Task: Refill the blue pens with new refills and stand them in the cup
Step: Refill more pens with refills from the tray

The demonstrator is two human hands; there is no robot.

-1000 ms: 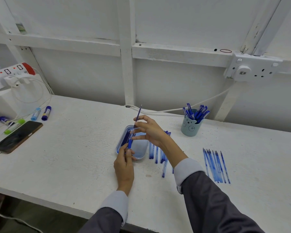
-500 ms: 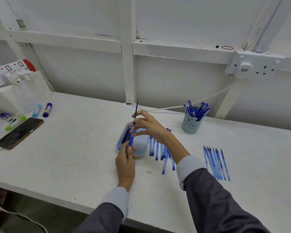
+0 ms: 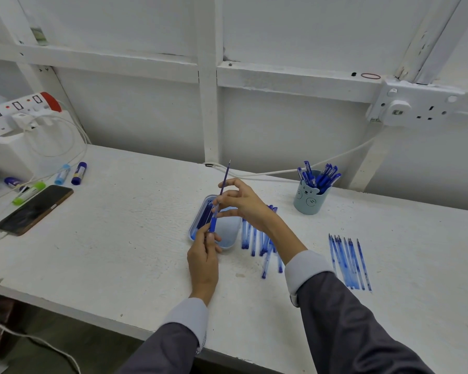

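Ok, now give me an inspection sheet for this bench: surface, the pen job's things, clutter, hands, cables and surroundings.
Surface: white table, rough, a few small marks.
Job's things: pen with refill sticking up; tray holding spare refills; loose pens beside the tray; row of thin blue tubes at right; cup full of pens.
Clutter: phone, glue sticks, green marker, far left.
Hands: left hand grips the pen's lower end; right hand pinches the refill.
Cables: white cable runs along the wall; leads loop from the power strip.
Surroundings: white panelled wall, socket.

Phone (image 3: 34, 209), glue sticks (image 3: 79, 173), power strip (image 3: 16, 110)
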